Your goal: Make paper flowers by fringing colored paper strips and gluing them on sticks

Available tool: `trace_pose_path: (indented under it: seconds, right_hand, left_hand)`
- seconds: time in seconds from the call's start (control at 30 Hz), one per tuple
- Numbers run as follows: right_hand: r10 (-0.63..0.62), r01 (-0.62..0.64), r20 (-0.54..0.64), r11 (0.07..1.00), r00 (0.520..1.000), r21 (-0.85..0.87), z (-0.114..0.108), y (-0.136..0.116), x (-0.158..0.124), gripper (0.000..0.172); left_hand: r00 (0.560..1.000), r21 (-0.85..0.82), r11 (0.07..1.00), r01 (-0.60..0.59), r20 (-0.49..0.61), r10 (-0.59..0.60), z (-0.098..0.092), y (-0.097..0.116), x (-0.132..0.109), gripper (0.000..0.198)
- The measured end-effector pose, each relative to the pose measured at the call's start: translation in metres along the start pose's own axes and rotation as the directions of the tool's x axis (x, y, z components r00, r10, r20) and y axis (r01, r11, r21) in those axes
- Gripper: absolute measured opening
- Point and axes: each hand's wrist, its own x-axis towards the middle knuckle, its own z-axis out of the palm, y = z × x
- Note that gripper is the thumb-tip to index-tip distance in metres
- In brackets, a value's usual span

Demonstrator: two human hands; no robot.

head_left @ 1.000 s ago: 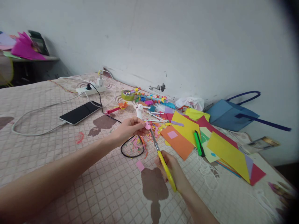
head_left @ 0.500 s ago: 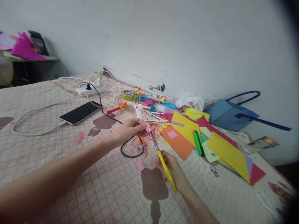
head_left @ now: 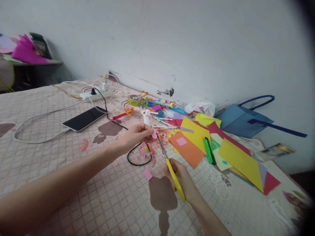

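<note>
Scissor tips have edged up along the small pink paper piece, which has turned slightly; all else lies as it did. Left hand: thumb and forefinger pinched together on the piece, held above the tabletop beside the blades. Right hand: fingers clamped round the yellow-handled scissors; cannot tell whether the blades are fully closed. Step in hand looks like trimming the piece's edge; next move would seem to call for a steady pinch and a small turn of paper into the blades. Materials: slim metal blades, smooth plastic handle; thin, matte paper. Loose pink square on the grid-patterned cloth; curly paper shreds near the left hand. Flat orange sheet, ribbed-looking green cutter to the right.
</note>
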Motion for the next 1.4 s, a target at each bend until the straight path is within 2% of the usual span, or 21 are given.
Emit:
trace_pose_path:
  seconds: [0.33, 0.5, 0.87, 1.4]
  right_hand:
    - [-0.015, 0.015, -0.018, 0.999, 1.0, -0.029, 0.0008, 0.0073, 0.0014, 0.028]
    - [-0.025, 0.025, -0.014, 1.0, 1.0, 0.017, 0.0006, 0.006, 0.0012, 0.027]
    - [-0.053, 0.052, -0.024, 0.998, 0.998, -0.039, 0.0009, 0.005, 0.0015, 0.021]
    - [-0.027, 0.027, -0.001, 0.999, 1.0, 0.038, 0.0013, 0.0042, -0.0001, 0.029]
  left_hand:
    - [0.997, 0.061, 0.996, 0.069, 0.034, -0.071, 0.0015, -0.0002, -0.0008, 0.021]
    - [0.998, 0.012, 0.998, 0.068, 0.007, -0.068, 0.0011, 0.0005, -0.0005, 0.02]
    - [0.998, 0.032, 0.997, 0.066, 0.019, -0.067, 0.0016, 0.0, -0.0003, 0.018]
    - [0.998, 0.016, 0.998, 0.059, 0.019, -0.06, 0.002, 0.0018, -0.0013, 0.02]
